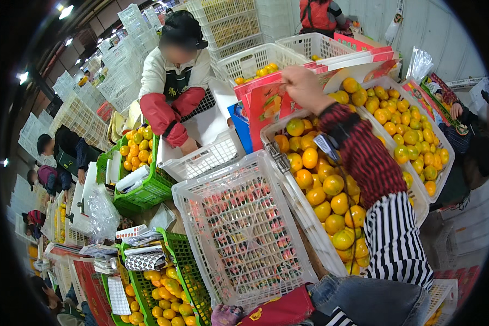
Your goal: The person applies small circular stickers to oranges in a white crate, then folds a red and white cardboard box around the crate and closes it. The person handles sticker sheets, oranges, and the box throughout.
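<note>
My right hand [303,87] is closed on the upper edge of a red printed cardboard sheet [269,106] that shows pictures of fruit. Several such sheets stand together, with a blue one [240,124] at their left side. Below my right forearm sits a white plastic crate [289,185] full of orange-yellow citrus fruit [333,185]. In a patterned glove, my left hand [227,316] is partly cut off at the bottom, by the near end of a translucent plastic crate [187,203]. Its fingers are not clear. Through that crate's mesh, rows of small colourful pieces show.
A co-worker [175,77] across from me reaches into a low white crate [212,153]. Green crates [142,191] with citrus stand at the left. More fruit fills a white crate [448,175] at the right. A thin cable [348,199] hangs over the fruit.
</note>
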Motion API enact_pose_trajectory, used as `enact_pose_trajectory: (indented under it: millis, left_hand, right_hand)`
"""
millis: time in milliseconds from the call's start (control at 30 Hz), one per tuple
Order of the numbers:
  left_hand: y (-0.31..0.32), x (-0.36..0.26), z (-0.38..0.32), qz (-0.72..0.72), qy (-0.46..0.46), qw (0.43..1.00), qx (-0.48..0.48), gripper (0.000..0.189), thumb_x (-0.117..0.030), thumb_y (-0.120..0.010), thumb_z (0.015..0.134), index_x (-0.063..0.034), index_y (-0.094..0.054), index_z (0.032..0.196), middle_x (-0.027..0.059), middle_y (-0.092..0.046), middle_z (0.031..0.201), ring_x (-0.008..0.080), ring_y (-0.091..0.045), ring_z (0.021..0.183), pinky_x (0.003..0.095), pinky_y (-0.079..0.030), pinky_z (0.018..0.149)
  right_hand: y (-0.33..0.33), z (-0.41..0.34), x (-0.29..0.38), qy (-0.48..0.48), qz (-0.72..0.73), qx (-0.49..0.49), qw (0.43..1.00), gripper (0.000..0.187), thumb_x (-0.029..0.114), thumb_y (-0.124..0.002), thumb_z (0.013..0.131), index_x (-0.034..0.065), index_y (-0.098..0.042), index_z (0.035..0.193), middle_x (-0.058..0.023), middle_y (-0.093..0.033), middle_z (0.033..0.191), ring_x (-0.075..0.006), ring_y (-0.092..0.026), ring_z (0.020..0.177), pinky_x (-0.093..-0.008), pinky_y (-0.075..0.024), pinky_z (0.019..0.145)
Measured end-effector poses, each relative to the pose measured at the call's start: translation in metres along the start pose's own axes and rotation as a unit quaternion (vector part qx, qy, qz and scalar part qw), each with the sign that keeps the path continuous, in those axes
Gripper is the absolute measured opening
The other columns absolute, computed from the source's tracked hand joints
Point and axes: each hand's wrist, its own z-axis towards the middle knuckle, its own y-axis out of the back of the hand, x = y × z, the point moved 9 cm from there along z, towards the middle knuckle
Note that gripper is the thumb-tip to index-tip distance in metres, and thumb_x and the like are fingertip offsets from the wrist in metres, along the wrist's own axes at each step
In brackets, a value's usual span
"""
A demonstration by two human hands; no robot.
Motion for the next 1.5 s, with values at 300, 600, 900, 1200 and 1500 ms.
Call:
enact_pose_trajectory:
  millis: [300,600,900,1200,1500]
  left_hand:
    - [0.004,-0.015,0.015,-0.169,0.031,0.985,0.011,0.048,-0.047,-0.054,0.102,-0.0170,-0.057,0.140,0.0137,-0.052,0.150,0.0429,-0.031,0.150,0.0727,-0.034,0.112]
    - [0.047,-0.279,0.043,0.099,-0.059,0.979,0.170,0.043,-0.013,-0.068,0.095,-0.0054,-0.061,0.137,0.0086,-0.070,0.124,0.0248,-0.065,0.119,0.0396,-0.050,0.105]
    - [0.173,-0.490,0.178,0.415,-0.357,0.803,-0.237,0.058,-0.025,-0.069,0.098,0.0028,-0.053,0.146,0.0197,-0.069,0.126,0.0268,-0.068,0.112,0.0353,-0.053,0.100]
    - [0.068,-0.331,0.255,-0.093,-0.153,0.984,-0.020,0.043,-0.009,-0.073,0.098,0.0003,-0.062,0.138,0.0053,-0.071,0.121,0.0155,-0.066,0.105,0.0287,-0.054,0.093]
    - [0.047,-0.401,0.187,-0.187,-0.186,0.964,-0.017,0.049,-0.008,-0.068,0.098,0.0023,-0.056,0.144,0.0151,-0.061,0.142,0.0208,-0.058,0.128,0.0345,-0.044,0.110]
  right_hand:
    - [0.106,0.070,0.147,0.162,-0.011,-0.108,0.981,0.009,-0.002,-0.062,0.078,0.0031,-0.056,0.083,-0.0141,-0.058,0.081,-0.0345,-0.059,0.079,-0.0433,-0.0479,0.067]
    - [0.183,-0.086,0.354,0.165,0.051,0.061,0.983,0.019,-0.003,-0.069,0.065,0.0022,-0.063,0.082,-0.0107,-0.068,0.086,-0.0282,-0.061,0.067,-0.0390,-0.0458,0.060]
    - [0.214,-0.324,0.427,-0.163,-0.050,0.145,0.975,0.016,-0.002,-0.072,0.071,0.0048,-0.062,0.081,-0.0078,-0.067,0.087,-0.0312,-0.063,0.085,-0.0415,-0.0494,0.078]
    - [0.248,-0.512,0.372,-0.605,0.270,-0.328,0.674,0.051,0.019,-0.058,0.106,-0.0050,-0.046,0.149,-0.0161,-0.058,0.145,-0.0262,-0.058,0.130,-0.0396,-0.0543,0.102]
    - [0.278,-0.528,0.327,-0.627,0.305,-0.307,0.648,0.033,0.006,-0.060,0.102,-0.0014,-0.062,0.134,-0.0113,-0.071,0.125,-0.0180,-0.070,0.107,-0.0345,-0.0559,0.099]
